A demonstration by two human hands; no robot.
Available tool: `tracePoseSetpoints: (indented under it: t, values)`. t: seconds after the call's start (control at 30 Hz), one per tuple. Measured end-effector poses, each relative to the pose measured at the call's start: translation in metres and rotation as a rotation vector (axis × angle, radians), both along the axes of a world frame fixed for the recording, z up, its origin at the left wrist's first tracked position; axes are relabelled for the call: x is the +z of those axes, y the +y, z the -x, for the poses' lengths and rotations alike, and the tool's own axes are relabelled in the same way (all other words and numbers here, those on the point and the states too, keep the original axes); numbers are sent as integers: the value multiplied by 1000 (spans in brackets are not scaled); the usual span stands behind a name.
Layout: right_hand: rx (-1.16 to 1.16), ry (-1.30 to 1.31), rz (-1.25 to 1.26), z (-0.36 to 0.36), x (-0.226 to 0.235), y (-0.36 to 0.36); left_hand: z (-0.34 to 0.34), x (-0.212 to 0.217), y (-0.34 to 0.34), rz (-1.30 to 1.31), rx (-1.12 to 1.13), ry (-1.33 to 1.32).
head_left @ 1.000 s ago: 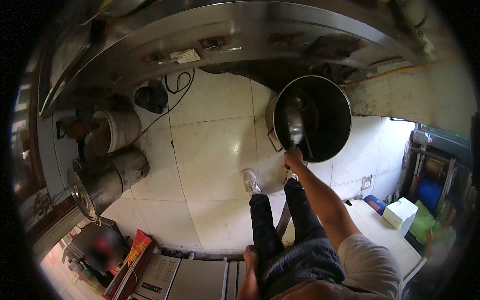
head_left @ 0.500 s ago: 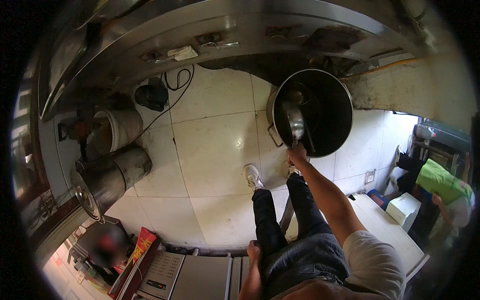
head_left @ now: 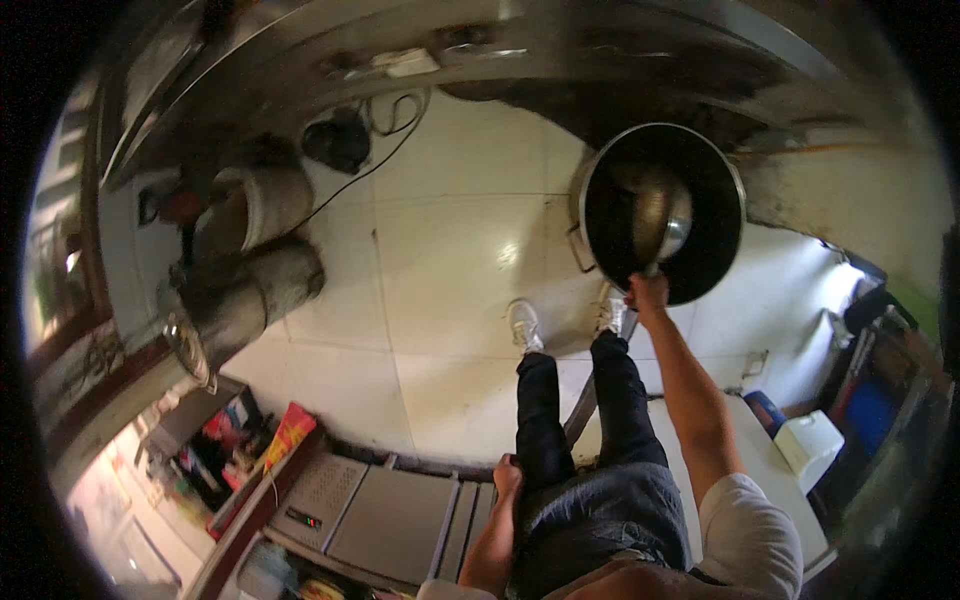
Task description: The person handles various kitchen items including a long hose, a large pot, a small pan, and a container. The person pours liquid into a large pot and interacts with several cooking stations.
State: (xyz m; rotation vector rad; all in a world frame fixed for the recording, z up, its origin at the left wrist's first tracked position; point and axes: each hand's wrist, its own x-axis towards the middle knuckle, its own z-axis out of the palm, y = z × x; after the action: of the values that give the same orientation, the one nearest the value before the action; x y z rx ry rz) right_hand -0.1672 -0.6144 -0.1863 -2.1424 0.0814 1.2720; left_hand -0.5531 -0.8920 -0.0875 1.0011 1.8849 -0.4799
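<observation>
My right hand (head_left: 648,290) is closed around the handle of a large metal ladle (head_left: 668,220). Its broad, rounded bowl sits within the mouth of a tall metal stockpot (head_left: 716,175), tilted so that one side catches the light. The pot stands on the floor ahead and to the right, with a loop handle (head_left: 578,250) on its left side. Its inside is dark, and I cannot make out what lies at the bottom. My left hand (head_left: 508,476) hangs beside my left thigh, fingers curled in, with nothing seen in it.
Far left are a metal drum (head_left: 290,280), a whitish bucket (head_left: 265,205) and a dark object (head_left: 338,142) with a cord across the tiled floor (head_left: 450,260). A steel counter (head_left: 560,70) runs along the far side. Behind me stand a metal cabinet (head_left: 395,515) and a white tabletop (head_left: 745,450).
The ladle has turned in my right hand and its bowl has shifted within the pot. The whole view has swung a little, and the person in green at the right is out of sight.
</observation>
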Motion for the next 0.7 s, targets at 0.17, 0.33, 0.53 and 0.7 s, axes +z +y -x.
tracePoseSetpoints:
  t: [0.17,0.33,0.53,0.7]
  values:
    - [-48,-76,-130,-7,13,-10,-14,-3,-5,-106,28,-26]
    - [79,-140,-17,-12,12,-18,-28,-2,2,-50,54,25]
    - [93,-248,-30,-5,28,-14,-43,1,8,-106,50,36]
    - [172,-257,14,-20,11,-28,-57,4,14,-111,54,56]
